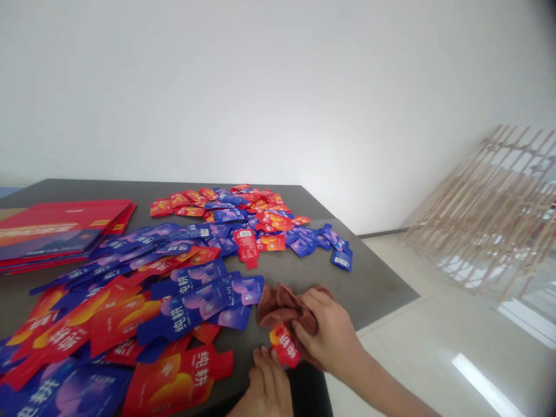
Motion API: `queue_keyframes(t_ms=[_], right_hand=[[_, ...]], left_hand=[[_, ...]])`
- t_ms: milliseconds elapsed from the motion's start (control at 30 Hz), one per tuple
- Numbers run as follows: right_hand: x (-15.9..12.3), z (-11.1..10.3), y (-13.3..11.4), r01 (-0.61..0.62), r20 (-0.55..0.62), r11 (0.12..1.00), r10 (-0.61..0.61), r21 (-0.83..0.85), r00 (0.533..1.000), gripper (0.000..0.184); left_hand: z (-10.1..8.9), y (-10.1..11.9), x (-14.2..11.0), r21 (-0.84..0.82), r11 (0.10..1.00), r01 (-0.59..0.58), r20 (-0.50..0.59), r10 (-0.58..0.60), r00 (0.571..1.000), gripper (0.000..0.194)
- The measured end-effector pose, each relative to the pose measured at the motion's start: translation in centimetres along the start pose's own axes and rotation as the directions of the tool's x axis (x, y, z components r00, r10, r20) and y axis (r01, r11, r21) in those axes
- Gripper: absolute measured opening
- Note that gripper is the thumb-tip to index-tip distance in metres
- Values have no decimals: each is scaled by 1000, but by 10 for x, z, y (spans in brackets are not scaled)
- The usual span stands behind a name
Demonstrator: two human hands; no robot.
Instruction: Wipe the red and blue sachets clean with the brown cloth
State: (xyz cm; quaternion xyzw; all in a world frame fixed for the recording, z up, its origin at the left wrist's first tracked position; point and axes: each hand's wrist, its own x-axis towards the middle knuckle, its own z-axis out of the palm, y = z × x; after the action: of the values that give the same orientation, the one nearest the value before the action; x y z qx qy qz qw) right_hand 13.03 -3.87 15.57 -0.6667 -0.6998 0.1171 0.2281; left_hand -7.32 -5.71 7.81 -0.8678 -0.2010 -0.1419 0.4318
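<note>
My right hand (329,330) is closed on a bunched brown cloth (278,307) near the table's front right corner. Just below the cloth lies a small red and orange pouch (285,346), its right side partly covered by this hand. My left hand (268,385) rests at the pouch's lower left, fingers stretched out and laid flat, the fingertips close to its edge. Whether they touch it I cannot tell. To the left, a large heap of blue pouches (186,310) and red pouches (169,376) overlaps in layers.
More red and blue pouches (271,219) spread toward the back of the dark table (369,278). A stack of flat red packaging (65,226) sits at the left. Behind stands a white wall (260,87). Wooden racks (482,214) stand on the pale floor (403,341) at right.
</note>
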Motion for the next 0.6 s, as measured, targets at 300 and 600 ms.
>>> queue_keyframes(t_ms=[300,600], right_hand=[[14,-7,33,-15,-119,997,6,-70,993,4],[-18,-9,-10,380,-115,918,-368,114,923,26]], left_hand=[[1,6,1,-3,999,44,-10,-44,999,29],[-4,1,3,-29,999,17,-17,-18,1000,25]])
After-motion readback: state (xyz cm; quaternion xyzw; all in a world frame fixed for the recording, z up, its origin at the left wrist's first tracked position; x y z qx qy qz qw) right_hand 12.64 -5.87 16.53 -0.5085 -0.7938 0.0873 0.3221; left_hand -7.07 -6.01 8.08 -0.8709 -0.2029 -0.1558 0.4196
